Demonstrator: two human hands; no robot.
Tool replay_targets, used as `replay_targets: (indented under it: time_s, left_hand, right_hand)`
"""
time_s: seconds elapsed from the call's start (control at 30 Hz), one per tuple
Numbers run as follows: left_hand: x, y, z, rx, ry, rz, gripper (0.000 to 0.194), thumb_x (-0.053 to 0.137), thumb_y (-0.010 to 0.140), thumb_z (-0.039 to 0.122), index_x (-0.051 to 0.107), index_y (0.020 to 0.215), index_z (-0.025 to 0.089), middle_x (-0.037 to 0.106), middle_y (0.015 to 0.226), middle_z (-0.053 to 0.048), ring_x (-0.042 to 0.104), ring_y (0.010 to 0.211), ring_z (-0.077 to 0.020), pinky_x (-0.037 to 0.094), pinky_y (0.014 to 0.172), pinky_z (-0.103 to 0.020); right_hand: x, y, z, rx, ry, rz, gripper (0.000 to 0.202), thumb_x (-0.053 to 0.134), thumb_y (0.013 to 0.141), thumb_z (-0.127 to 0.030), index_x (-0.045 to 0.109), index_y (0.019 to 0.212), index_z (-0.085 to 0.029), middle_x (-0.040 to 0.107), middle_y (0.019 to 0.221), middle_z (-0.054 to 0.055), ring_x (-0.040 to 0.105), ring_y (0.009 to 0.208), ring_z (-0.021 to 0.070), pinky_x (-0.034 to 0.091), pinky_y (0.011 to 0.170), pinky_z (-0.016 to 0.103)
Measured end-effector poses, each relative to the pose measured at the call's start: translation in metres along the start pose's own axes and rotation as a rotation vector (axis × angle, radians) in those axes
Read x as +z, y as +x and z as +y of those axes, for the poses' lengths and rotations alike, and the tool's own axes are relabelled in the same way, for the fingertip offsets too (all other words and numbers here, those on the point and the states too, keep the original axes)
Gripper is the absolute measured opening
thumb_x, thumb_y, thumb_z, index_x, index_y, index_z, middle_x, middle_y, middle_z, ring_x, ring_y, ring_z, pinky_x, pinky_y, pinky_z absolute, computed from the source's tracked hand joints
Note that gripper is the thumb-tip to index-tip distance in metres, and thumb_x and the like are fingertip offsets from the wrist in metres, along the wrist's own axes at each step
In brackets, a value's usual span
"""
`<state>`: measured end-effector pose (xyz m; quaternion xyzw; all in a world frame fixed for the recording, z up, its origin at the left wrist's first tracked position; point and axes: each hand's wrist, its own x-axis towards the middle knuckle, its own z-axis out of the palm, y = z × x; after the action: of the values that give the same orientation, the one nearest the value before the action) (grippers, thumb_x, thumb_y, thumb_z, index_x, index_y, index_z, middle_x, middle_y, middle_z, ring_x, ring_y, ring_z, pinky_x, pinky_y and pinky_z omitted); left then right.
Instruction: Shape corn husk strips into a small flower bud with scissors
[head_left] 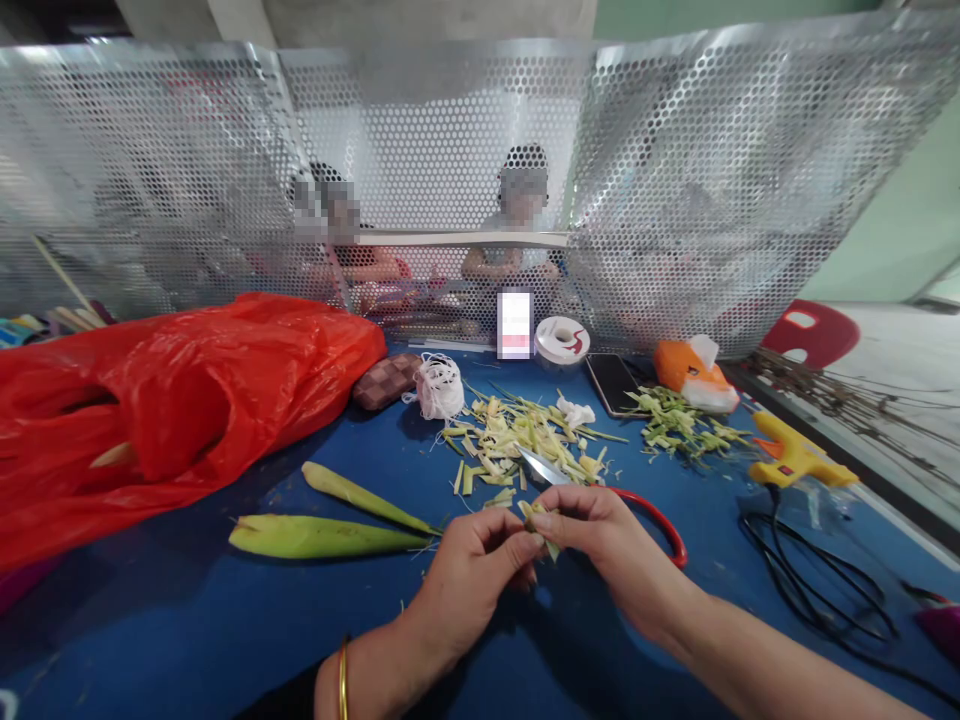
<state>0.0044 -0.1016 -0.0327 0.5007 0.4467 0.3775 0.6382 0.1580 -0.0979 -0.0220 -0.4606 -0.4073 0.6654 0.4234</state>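
Near the front middle of the blue table, my left hand (480, 570) and my right hand (600, 530) meet at a small pale green leaf piece (546, 528). Both hands pinch it between thumb and fingers, and part of it is hidden by the fingertips. Scissors with a red handle (660, 520) lie just beyond and beneath my right hand, their blade (541, 466) pointing to the cut scraps (517, 435). Left of my left hand rest two green husk leaves (322, 538), the upper one narrower, with their thin ends towards the hand.
A red plastic bag (247, 400) covers the left side. Behind the scraps are white string (439, 386), a ribbon spool (562, 341) and a phone (613, 384). A yellow glue gun (799, 455) with a black cable is right. Two people sit behind the perforated metal screen (450, 130).
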Motion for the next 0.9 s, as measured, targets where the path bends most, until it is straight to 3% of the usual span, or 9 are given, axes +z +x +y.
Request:
replay_targets:
  time_s: [0.17,0.4,0.63,0.77,0.9]
  left_hand:
    - [0.0016,0.0018,-0.0018,0.004,-0.023,0.042,0.031,0.071,0.068,0.043,0.060,0.061,0.015,0.055,0.053,0.000,0.048,0.052,-0.0113,0.039,0.056,-0.024]
    - [-0.0011,0.0028,-0.0051,0.079,0.000,-0.013,0.030,0.068,0.074,0.042,0.066,0.065,0.013,0.058,0.055,-0.001,0.050,0.054,-0.0109,0.040,0.058,-0.023]
    - [-0.0007,0.0026,-0.0027,-0.087,-0.150,0.103,0.051,0.061,0.071,0.063,0.066,0.071,0.013,0.064,0.060,-0.004,0.056,0.058,-0.0144,0.044,0.062,-0.026]
    - [-0.0022,0.0047,-0.0045,-0.032,-0.027,0.070,0.033,0.071,0.069,0.046,0.062,0.062,0.015,0.059,0.054,0.000,0.051,0.054,-0.0112,0.040,0.060,-0.024]
    - [-0.0043,0.0059,-0.0047,0.049,0.107,0.077,0.022,0.068,0.071,0.033,0.061,0.058,0.016,0.057,0.052,0.002,0.048,0.053,-0.0107,0.036,0.057,-0.024]
  right_hand:
    - [-0.0006,0.0006,0.0031,-0.005,-0.002,0.001,0.030,0.081,0.062,-0.039,0.064,0.065,-0.014,0.058,0.056,-0.002,0.048,0.055,0.0102,0.035,0.056,0.024]
    - [-0.0050,0.0022,0.0005,-0.008,-0.010,-0.040,0.028,0.080,0.064,-0.038,0.065,0.064,-0.014,0.058,0.056,-0.002,0.046,0.055,0.0099,0.034,0.056,0.024]
    - [-0.0049,0.0031,-0.0043,-0.054,-0.094,0.033,0.031,0.081,0.063,-0.042,0.067,0.067,-0.015,0.064,0.062,0.000,0.050,0.059,0.0110,0.036,0.058,0.024]
    - [-0.0056,0.0044,-0.0041,0.000,-0.092,0.046,0.032,0.082,0.060,-0.043,0.066,0.066,-0.016,0.060,0.058,-0.001,0.044,0.053,0.0088,0.031,0.052,0.023]
    - [-0.0082,0.0062,-0.0032,0.032,-0.100,0.040,0.035,0.082,0.060,-0.045,0.064,0.061,-0.015,0.052,0.053,-0.003,0.037,0.050,0.0077,0.027,0.049,0.023]
